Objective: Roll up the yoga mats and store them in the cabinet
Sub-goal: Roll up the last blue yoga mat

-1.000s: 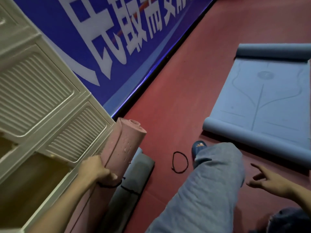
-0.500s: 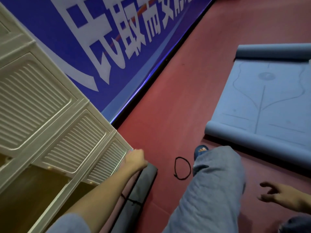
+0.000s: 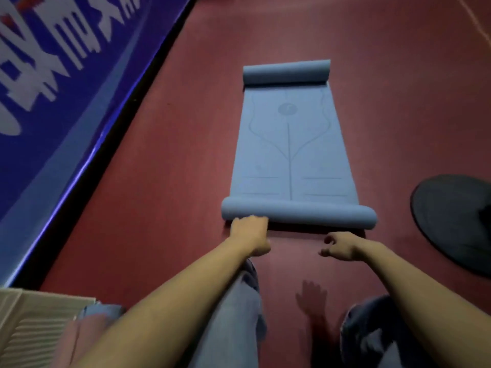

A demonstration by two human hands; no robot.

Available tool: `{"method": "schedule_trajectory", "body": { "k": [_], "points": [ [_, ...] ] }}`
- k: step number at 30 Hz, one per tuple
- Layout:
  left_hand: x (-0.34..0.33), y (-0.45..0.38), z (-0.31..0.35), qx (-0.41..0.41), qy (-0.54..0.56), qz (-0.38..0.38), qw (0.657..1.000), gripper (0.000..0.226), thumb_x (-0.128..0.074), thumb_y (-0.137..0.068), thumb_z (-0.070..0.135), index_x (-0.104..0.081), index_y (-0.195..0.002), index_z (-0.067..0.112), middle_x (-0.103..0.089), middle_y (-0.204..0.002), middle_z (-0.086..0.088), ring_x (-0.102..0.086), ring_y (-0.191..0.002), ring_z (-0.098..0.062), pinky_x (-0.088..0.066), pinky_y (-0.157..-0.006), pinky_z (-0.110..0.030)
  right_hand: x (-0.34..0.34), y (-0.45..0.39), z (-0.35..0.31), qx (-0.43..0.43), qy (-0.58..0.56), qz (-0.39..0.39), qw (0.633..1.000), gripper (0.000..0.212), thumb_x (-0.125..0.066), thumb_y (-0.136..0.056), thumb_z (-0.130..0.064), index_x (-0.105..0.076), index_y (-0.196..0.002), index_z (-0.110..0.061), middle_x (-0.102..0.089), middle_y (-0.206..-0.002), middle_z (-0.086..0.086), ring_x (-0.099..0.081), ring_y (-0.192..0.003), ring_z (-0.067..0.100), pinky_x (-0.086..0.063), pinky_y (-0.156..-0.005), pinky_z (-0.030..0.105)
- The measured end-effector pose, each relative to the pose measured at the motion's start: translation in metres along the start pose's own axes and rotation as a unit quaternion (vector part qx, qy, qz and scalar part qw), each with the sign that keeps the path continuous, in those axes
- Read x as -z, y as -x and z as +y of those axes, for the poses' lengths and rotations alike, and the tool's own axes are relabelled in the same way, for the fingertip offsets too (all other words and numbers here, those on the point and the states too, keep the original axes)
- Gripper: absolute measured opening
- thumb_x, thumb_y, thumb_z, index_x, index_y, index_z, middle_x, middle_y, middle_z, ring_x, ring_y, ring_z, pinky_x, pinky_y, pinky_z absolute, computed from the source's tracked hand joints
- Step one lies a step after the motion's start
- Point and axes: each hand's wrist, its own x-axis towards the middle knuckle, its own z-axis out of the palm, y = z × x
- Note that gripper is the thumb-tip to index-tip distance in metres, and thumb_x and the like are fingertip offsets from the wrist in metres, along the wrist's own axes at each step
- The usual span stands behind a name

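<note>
Head view: blue mat (image 3: pixel 289 144) on floor, both ends curled. Our left hand (image 3: pixel 249 231) presses near roll; right hand (image 3: pixel 341 244) loosely curled, empty. We advise rolling evenly, edges aligned.

Cabinet (image 3: pixel 39 322) cropped at corner; left hand (image 3: pixel 249 232) fingertips hidden, perhaps under mat roll (image 3: pixel 297 212).

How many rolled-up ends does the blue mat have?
2. The near roll lies by the left hand; the far roll is at the blue mat's other end.
</note>
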Motion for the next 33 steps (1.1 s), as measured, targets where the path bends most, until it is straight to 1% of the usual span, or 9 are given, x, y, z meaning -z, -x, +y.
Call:
{"method": "schedule_trajectory", "body": {
  "k": [3,8,12,17,20,23,26,29,33],
  "points": [
    [-0.029,-0.057,0.008,-0.008,-0.080,-0.078,0.994,0.032,-0.064,-0.087,0.031,-0.063,-0.115,0.016,-0.063,-0.126,-0.010,-0.057,-0.119,-0.031,-0.044,-0.092,-0.039,0.010,-0.032,0.000,-0.008,-0.023,-0.017,1.000,0.050,-0.064,-0.095,-0.046,-0.064,-0.130,-0.011,-0.066,-0.117,0.006,-0.062,-0.110,0.024,-0.049,-0.077,0.025],
    [-0.066,-0.167,0.016,-0.031,-0.131,-0.037,0.990,0.047,-0.064,-0.090,0.034,-0.054,-0.131,0.014,-0.054,-0.135,-0.011,-0.046,-0.128,-0.030,-0.035,-0.106,-0.041,0.023,-0.076,-0.019,0.013,-0.033,-0.038,0.999,0.063,-0.061,-0.096,-0.049,-0.051,-0.145,-0.011,-0.051,-0.150,0.011,-0.051,-0.135,0.026,-0.043,-0.107,0.031],
    [-0.100,-0.243,0.022,-0.002,-0.059,-0.071,0.996,0.060,-0.066,-0.087,0.035,-0.046,-0.139,0.012,-0.050,-0.142,-0.011,-0.044,-0.134,-0.029,-0.036,-0.109,-0.040,0.035,-0.095,-0.038,0.048,-0.084,-0.037,0.995,0.064,-0.059,-0.096,-0.051,-0.049,-0.147,-0.014,-0.053,-0.148,0.009,-0.053,-0.133,0.024,-0.043,-0.107,0.033],
    [-0.139,-0.299,0.001,-0.015,-0.095,-0.174,0.980,0.112,-0.072,-0.078,0.030,0.000,-0.162,0.012,-0.019,-0.166,-0.014,-0.016,-0.154,-0.036,-0.014,-0.126,-0.048,0.033,-0.105,-0.039,0.071,-0.101,-0.055,0.991,0.064,-0.056,-0.097,-0.052,-0.046,-0.149,-0.016,-0.055,-0.146,0.007,-0.054,-0.131,0.024,-0.044,-0.105,0.032],
    [-0.147,-0.286,-0.006,-0.026,-0.153,-0.215,0.964,0.082,-0.069,-0.083,0.026,-0.031,-0.155,0.015,-0.051,-0.148,-0.009,-0.049,-0.138,-0.029,-0.027,-0.119,-0.048,0.027,-0.107,-0.030,0.074,-0.106,-0.046,0.990,0.061,-0.058,-0.096,-0.053,-0.049,-0.146,-0.019,-0.057,-0.144,0.003,-0.055,-0.129,0.022,-0.044,-0.106,0.032],
    [-0.134,-0.273,0.010,-0.107,-0.180,-0.219,0.953,0.042,-0.062,-0.092,0.020,-0.061,-0.134,0.013,-0.062,-0.138,-0.010,-0.061,-0.126,-0.030,-0.048,-0.104,-0.042,0.021,-0.106,-0.014,0.081,-0.117,0.006,0.990,0.053,-0.063,-0.094,-0.044,-0.055,-0.141,-0.021,-0.055,-0.141,0.001,-0.053,-0.131,0.021,-0.042,-0.110,0.036],
    [-0.091,-0.249,0.027,-0.190,-0.261,-0.142,0.936,0.031,-0.057,-0.096,0.014,-0.067,-0.125,0.014,-0.066,-0.132,-0.011,-0.063,-0.122,-0.032,-0.048,-0.102,-0.041,0.017,-0.102,-0.003,0.071,-0.035,0.150,0.986,0.070,-0.062,-0.091,-0.032,-0.034,-0.154,-0.025,-0.034,-0.156,-0.002,-0.023,-0.151,0.024,-0.022,-0.122,0.040],
    [-0.033,-0.205,0.036,-0.253,-0.307,-0.043,0.917,0.029,-0.052,-0.096,0.010,-0.070,-0.119,0.011,-0.067,-0.124,-0.014,-0.062,-0.117,-0.035,-0.047,-0.092,-0.037,0.024,-0.075,-0.005,-0.033,-0.016,0.253,0.967,0.097,-0.061,-0.088,-0.032,0.001,-0.162,-0.023,-0.014,-0.167,0.000,0.007,-0.156,0.031,-0.002,-0.125,0.051],
    [0.052,-0.118,0.016,-0.258,-0.294,0.029,0.920,0.026,-0.052,-0.091,0.010,-0.069,-0.111,0.010,-0.061,-0.117,-0.013,-0.059,-0.111,-0.036,-0.037,-0.072,-0.036,0.022,-0.017,-0.011,-0.013,0.057,0.307,0.950,0.119,-0.074,-0.075,-0.035,0.009,-0.159,-0.024,-0.016,-0.167,0.014,0.004,-0.155,0.040,0.004,-0.120,0.059]
  ]
}}
